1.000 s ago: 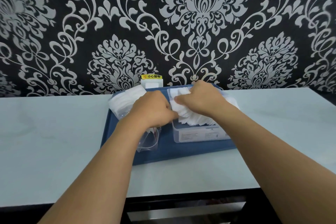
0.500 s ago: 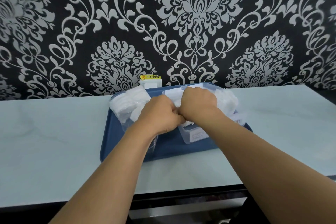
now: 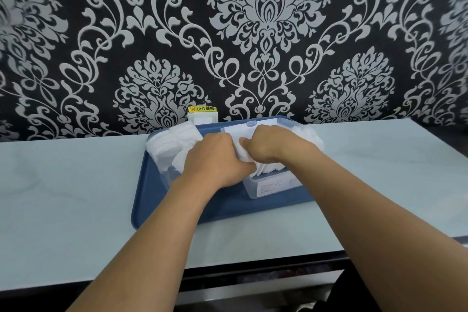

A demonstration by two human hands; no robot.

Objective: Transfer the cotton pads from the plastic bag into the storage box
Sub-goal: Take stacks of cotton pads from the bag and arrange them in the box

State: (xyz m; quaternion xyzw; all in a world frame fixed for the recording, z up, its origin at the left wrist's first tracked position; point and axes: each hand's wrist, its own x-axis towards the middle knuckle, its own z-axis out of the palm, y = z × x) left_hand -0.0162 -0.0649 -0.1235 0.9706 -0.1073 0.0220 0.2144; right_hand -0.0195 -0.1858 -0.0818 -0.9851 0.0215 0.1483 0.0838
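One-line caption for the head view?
Both hands press white cotton pads into a clear plastic storage box on a blue tray.

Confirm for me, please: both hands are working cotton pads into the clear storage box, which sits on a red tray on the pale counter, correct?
Not quite: the tray is blue, not red, as the head view shows. Otherwise right: the left hand and right hand work cotton pads into the clear storage box on the pale counter.

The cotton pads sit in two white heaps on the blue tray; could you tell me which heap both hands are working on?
The heap in the clear storage box, on the tray's right; the left hand and right hand meet there. The bagged heap lies beside them, left.
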